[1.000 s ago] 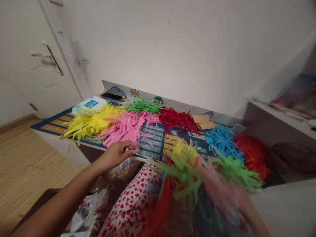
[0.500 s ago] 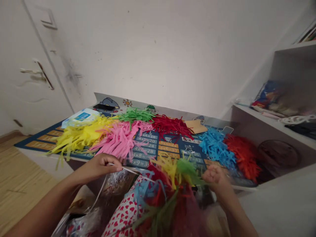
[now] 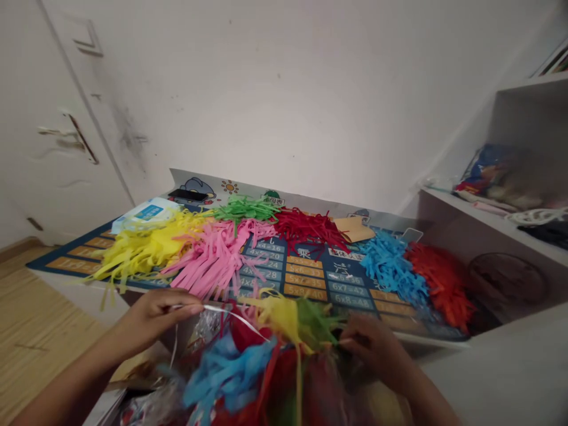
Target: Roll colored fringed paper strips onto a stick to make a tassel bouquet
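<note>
White string is pinched between the thumb and fingers of my left hand, at the lower left of the view. From my fingertips it runs to the right and slopes down, bowing slightly, into a multicoloured tassel bunch in front of me, just below the near edge of the desk. A loose length of the string also hangs down from this hand. The bunch is a soft, shaggy mass of thin cut strips. Light blue ones spill down and to the left; red ones fill the middle; yellow and green ones crown the top, the green tips pointing right. One long yellow strip drops almost straight down. Its lower part is blurred. My right hand is at the bunch's right side, fingers curled near the green tips; it is blurred, and I cannot tell whether it grips anything. Beyond, on a blue printed mat covering the desk, separate fringed bundles lie in an arc: yellow, pink, green, dark red, bright blue and orange-red.
</note>
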The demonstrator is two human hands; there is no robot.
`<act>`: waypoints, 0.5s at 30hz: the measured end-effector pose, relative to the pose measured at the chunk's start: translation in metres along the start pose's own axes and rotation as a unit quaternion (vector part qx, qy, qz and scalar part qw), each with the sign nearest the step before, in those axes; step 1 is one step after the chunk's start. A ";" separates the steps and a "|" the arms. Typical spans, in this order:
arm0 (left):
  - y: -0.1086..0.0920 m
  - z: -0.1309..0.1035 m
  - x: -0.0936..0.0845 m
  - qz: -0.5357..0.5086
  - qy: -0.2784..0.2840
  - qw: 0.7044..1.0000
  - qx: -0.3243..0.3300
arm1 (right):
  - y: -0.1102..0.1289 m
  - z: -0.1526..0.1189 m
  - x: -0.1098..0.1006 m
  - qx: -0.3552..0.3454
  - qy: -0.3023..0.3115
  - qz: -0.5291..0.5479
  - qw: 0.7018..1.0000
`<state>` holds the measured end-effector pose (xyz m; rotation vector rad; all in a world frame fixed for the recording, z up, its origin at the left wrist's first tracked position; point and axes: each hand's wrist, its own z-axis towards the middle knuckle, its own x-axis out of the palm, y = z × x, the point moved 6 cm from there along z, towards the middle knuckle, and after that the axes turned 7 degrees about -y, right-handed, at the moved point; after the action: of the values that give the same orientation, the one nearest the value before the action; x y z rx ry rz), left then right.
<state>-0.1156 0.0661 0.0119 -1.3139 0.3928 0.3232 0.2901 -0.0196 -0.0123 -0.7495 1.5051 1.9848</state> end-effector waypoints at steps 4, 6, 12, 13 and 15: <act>0.012 0.001 -0.012 -0.058 -0.030 0.997 -0.044 | 0.004 0.001 0.003 -0.002 0.020 0.000 1.000; 0.018 0.000 -0.018 -0.068 -0.043 0.996 -0.043 | 0.006 0.001 0.002 -0.014 0.018 -0.006 1.000; 0.010 -0.001 0.006 -0.286 -0.028 0.957 -0.047 | 0.006 0.009 0.005 -0.019 0.004 -0.042 0.999; 0.009 -0.001 0.015 -0.341 -0.023 0.937 -0.079 | 0.005 0.011 0.007 -0.016 0.003 -0.039 0.999; 0.009 -0.001 0.034 -0.431 -0.007 0.890 -0.150 | 0.006 0.013 0.010 -0.010 0.002 -0.015 1.000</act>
<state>-0.0892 0.0676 -0.0121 -1.6535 -0.2893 -0.3747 0.2776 -0.0079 -0.0127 -0.7812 1.4704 1.9802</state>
